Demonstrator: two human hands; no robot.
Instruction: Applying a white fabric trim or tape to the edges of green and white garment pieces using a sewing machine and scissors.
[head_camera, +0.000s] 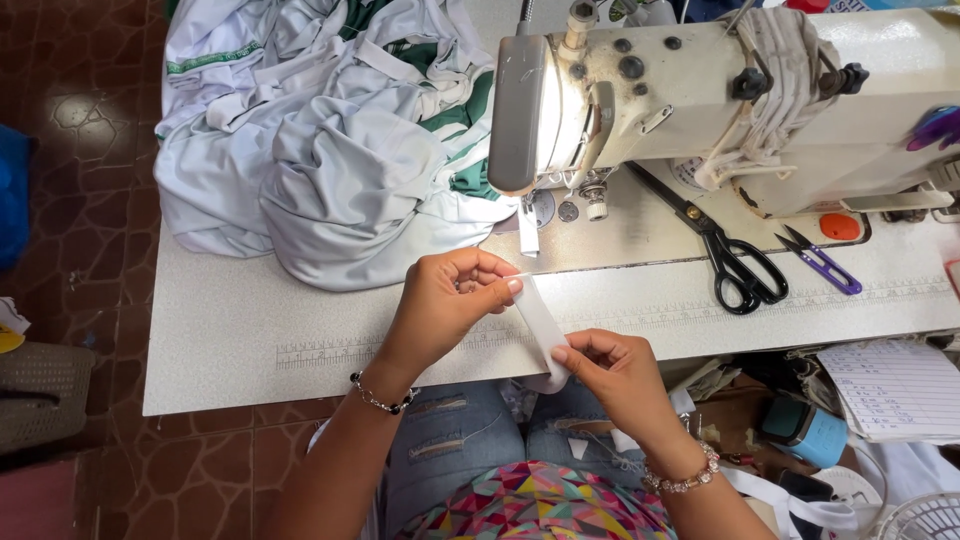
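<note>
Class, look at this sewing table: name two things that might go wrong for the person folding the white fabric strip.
1. The narrow white fabric strip is pinched only by the fingertips of the left hand and right hand, so the fold may slip or come out uneven.
2. The large black-handled scissors and small purple thread snips lie loose beside the cream sewing machine; a reaching hand might get nicked.

Your fingertips cover both ends of the white fabric strip (541, 325), sewing machine (720, 100) cut off at right edge, needle too small to tell, notebook (895, 390) writing blurred.
</note>
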